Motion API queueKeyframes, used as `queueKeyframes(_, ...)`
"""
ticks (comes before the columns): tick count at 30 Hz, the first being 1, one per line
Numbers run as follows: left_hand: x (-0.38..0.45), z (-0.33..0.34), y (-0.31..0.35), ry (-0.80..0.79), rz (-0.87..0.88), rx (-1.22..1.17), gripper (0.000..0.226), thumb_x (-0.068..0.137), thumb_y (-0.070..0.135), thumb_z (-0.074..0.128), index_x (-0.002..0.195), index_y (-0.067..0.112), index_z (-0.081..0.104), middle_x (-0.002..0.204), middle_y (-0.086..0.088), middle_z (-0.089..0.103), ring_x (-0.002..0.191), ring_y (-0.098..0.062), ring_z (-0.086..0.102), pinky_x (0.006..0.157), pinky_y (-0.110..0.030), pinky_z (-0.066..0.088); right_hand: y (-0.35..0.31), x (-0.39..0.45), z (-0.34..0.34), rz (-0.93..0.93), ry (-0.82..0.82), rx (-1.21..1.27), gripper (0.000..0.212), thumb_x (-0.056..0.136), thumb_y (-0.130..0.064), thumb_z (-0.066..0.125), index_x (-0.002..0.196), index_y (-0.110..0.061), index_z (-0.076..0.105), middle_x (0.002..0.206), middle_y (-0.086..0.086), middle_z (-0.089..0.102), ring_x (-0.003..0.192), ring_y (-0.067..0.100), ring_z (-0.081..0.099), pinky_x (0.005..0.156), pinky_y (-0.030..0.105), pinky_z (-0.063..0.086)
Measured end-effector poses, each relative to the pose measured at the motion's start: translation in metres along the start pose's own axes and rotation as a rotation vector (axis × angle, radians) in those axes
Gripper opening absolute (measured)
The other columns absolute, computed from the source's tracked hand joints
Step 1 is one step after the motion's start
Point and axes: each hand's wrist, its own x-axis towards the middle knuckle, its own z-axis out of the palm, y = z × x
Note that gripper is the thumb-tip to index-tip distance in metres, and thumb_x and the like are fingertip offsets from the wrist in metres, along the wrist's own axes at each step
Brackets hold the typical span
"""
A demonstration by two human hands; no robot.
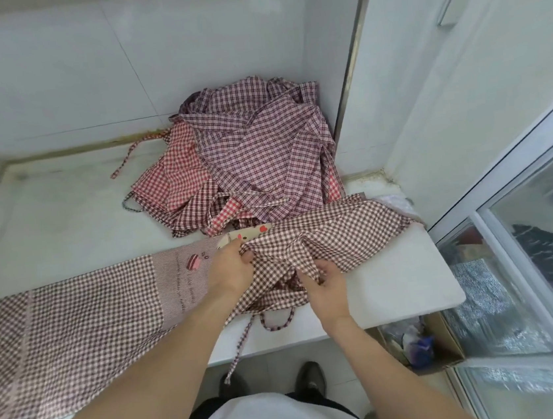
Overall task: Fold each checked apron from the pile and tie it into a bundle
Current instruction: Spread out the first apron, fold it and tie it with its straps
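A brown-and-white checked apron (pixel 84 320) lies spread along the front of the white counter (pixel 397 285), its left part flat, its right part bunched up. My left hand (pixel 230 266) grips the bunched cloth near a printed pocket band. Just to the right, my right hand (pixel 325 286) pinches a fold of the same apron. One of its ties (pixel 240 344) hangs over the counter's front edge. Behind lies the pile of checked aprons (pixel 255 156), purple and red ones tangled together.
White tiled walls close the counter at the back and left. A white door (pixel 460 85) and a glass-fronted cabinet (pixel 533 266) stand at the right. A cardboard box (pixel 421 344) with small items sits on the floor below the counter's right end.
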Motion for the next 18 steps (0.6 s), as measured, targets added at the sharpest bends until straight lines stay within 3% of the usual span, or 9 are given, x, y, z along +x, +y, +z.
queueKeyframes(3, 0.001, -0.003, -0.003, 0.032, 0.006, -0.026, 0.039, 0.100, 0.016, 0.050, 0.138, 0.007, 0.054, 0.128, -0.011, 0.064, 0.114, -0.029, 0.061, 0.102, -0.042, 0.048, -0.009, -0.003, -0.015, -0.047, -0.177, -0.350, 0.037, 0.074, -0.021, 0.086, 0.103, -0.011, 0.065, 0.097, -0.006, 0.070, 0.085, 0.007, 0.065, 0.073, 0.024, 0.055)
queueKeyframes(5, -0.001, -0.005, -0.002, 0.045, 0.019, -0.031, 0.037, 0.099, 0.015, 0.052, 0.135, 0.007, 0.056, 0.126, -0.010, 0.066, 0.112, -0.027, 0.062, 0.102, -0.040, 0.048, -0.014, -0.006, -0.025, -0.096, -0.175, -0.566, 0.040, 0.078, -0.015, 0.079, 0.114, -0.010, 0.060, 0.099, -0.006, 0.065, 0.087, 0.011, 0.061, 0.074, 0.023, 0.050)
queueKeyframes(10, -0.006, -0.009, -0.001, 0.080, 0.039, 0.007, 0.039, 0.101, 0.022, 0.052, 0.139, 0.011, 0.054, 0.129, -0.009, 0.064, 0.116, -0.028, 0.060, 0.101, -0.041, 0.047, -0.018, -0.001, -0.055, -0.180, 0.115, -0.897, 0.037, 0.081, -0.001, 0.065, 0.115, -0.012, 0.062, 0.102, -0.001, 0.045, 0.085, 0.022, 0.053, 0.074, 0.034, 0.048)
queueKeyframes(13, -0.008, -0.009, 0.001, 0.079, 0.054, 0.044, 0.043, 0.102, 0.023, 0.052, 0.143, 0.010, 0.050, 0.137, -0.010, 0.060, 0.124, -0.029, 0.057, 0.104, -0.042, 0.043, -0.019, 0.007, -0.076, -0.212, 0.273, -0.993, 0.031, 0.078, 0.000, 0.064, 0.107, -0.011, 0.067, 0.108, 0.005, 0.051, 0.094, 0.027, 0.052, 0.081, 0.041, 0.047)
queueKeyframes(18, -0.009, -0.011, 0.001, 0.089, 0.061, 0.040, 0.039, 0.102, 0.022, 0.052, 0.138, 0.010, 0.053, 0.129, -0.012, 0.063, 0.117, -0.030, 0.059, 0.100, -0.044, 0.046, -0.029, 0.010, -0.115, -0.134, 0.446, -0.887, 0.035, 0.077, 0.004, 0.059, 0.106, -0.015, 0.063, 0.104, 0.003, 0.058, 0.097, 0.029, 0.057, 0.087, 0.042, 0.038)
